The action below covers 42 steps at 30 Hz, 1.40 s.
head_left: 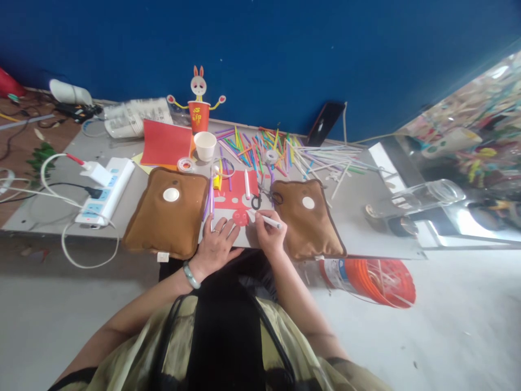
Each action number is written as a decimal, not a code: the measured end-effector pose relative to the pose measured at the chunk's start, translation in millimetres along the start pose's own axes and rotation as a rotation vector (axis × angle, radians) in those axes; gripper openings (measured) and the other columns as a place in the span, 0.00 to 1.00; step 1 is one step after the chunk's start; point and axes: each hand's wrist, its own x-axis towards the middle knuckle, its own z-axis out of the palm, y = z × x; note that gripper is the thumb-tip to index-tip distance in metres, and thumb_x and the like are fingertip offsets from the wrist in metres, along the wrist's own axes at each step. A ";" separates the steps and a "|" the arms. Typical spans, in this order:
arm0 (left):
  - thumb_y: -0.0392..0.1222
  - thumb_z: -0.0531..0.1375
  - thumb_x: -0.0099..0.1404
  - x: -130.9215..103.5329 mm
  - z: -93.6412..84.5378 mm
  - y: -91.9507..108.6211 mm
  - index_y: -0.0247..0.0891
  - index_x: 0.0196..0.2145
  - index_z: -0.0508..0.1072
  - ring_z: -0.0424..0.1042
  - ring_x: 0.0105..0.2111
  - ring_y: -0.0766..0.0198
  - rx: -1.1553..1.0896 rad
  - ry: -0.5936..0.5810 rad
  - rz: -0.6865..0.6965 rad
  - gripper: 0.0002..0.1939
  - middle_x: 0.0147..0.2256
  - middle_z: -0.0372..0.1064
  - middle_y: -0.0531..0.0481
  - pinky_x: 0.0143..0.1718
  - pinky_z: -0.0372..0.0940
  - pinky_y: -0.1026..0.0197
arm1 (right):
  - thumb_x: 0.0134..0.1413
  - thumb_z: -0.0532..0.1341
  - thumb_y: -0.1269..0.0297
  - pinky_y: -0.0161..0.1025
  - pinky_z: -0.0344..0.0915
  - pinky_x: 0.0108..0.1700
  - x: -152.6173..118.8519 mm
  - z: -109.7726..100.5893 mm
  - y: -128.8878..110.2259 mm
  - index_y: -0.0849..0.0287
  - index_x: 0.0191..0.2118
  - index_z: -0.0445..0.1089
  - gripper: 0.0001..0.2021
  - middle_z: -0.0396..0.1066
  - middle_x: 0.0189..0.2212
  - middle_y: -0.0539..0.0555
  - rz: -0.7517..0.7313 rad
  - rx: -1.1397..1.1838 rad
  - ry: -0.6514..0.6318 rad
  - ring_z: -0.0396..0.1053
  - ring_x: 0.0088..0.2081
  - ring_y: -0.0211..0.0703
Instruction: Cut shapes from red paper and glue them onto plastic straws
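My right hand (269, 234) is closed around a white marker pen (272, 221), its tip pointing left. Just left of the tip lies a small round red paper cutout (240, 218) with marks on it. My left hand (217, 243) rests flat at the table's near edge, fingers spread, beside the cutout. Behind the hands is a red paper sheet (232, 203) with holes cut out of it. A second white pen (247, 185) lies on red paper, and black-handled scissors (257, 201) are just to its right.
Brown cushion-like bags flank the hands, one on the left (165, 217) and one on the right (307, 217). Colored sticks (252, 149) spread behind. A red cup with a rabbit figure (198, 115), a white paper cup (204, 146) and a power strip (106, 190) stand around. An orange bucket (378, 279) lies below.
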 end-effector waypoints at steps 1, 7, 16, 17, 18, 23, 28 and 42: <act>0.55 0.57 0.68 -0.1 0.1 0.1 0.36 0.58 0.68 0.63 0.57 0.46 -0.001 0.000 -0.001 0.27 0.56 0.67 0.38 0.65 0.44 0.35 | 0.59 0.60 0.61 0.33 0.63 0.25 -0.3 -0.2 0.1 0.58 0.33 0.72 0.07 0.72 0.23 0.49 0.005 0.007 -0.002 0.66 0.21 0.35; 0.55 0.56 0.68 -0.3 1.1 -0.2 0.35 0.58 0.68 0.63 0.56 0.46 -0.006 -0.004 0.004 0.27 0.57 0.67 0.38 0.65 0.43 0.34 | 0.60 0.60 0.60 0.33 0.64 0.25 -1.3 -0.2 -0.6 0.58 0.33 0.71 0.08 0.71 0.22 0.48 0.031 0.014 0.003 0.66 0.21 0.36; 0.55 0.55 0.69 0.1 0.7 -0.7 0.35 0.58 0.68 0.63 0.56 0.46 -0.003 -0.003 0.008 0.27 0.56 0.67 0.37 0.65 0.44 0.34 | 0.56 0.60 0.62 0.34 0.66 0.27 0.0 0.2 -2.3 0.56 0.35 0.70 0.05 0.73 0.25 0.48 0.022 -0.032 0.026 0.67 0.22 0.36; 0.55 0.55 0.69 0.0 0.7 -0.6 0.36 0.58 0.68 0.63 0.56 0.45 -0.003 -0.001 0.007 0.27 0.56 0.67 0.37 0.65 0.44 0.34 | 0.55 0.60 0.63 0.34 0.66 0.27 0.1 0.1 -2.3 0.56 0.36 0.70 0.05 0.73 0.25 0.48 0.019 -0.037 0.026 0.68 0.22 0.36; 0.55 0.55 0.69 0.0 0.7 -0.5 0.36 0.58 0.68 0.63 0.56 0.45 -0.004 0.000 0.006 0.27 0.56 0.67 0.37 0.65 0.44 0.34 | 0.54 0.60 0.63 0.34 0.66 0.27 0.1 -0.1 -2.3 0.56 0.36 0.70 0.05 0.73 0.25 0.48 0.016 -0.042 0.026 0.68 0.22 0.37; 0.55 0.55 0.69 -0.2 0.8 -0.1 0.36 0.59 0.67 0.63 0.57 0.45 -0.004 0.000 0.006 0.27 0.57 0.66 0.37 0.65 0.44 0.34 | 0.52 0.60 0.64 0.34 0.66 0.27 0.4 -1.0 -2.1 0.56 0.34 0.69 0.03 0.71 0.23 0.47 -0.010 -0.065 0.007 0.68 0.23 0.37; 0.55 0.56 0.68 -0.1 0.2 -0.8 0.36 0.58 0.67 0.63 0.56 0.46 -0.007 -0.005 0.009 0.27 0.56 0.67 0.37 0.65 0.44 0.34 | 0.52 0.60 0.65 0.34 0.65 0.27 -0.1 -0.9 -1.8 0.56 0.33 0.69 0.03 0.70 0.23 0.47 0.013 -0.090 -0.011 0.66 0.22 0.37; 0.55 0.56 0.68 0.3 -1.7 -0.8 0.37 0.58 0.68 0.63 0.57 0.46 0.000 -0.016 0.010 0.27 0.56 0.67 0.38 0.65 0.44 0.35 | 0.52 0.61 0.63 0.33 0.63 0.25 -2.1 -0.3 -1.6 0.56 0.31 0.68 0.03 0.68 0.20 0.46 0.039 -0.072 -0.007 0.63 0.20 0.35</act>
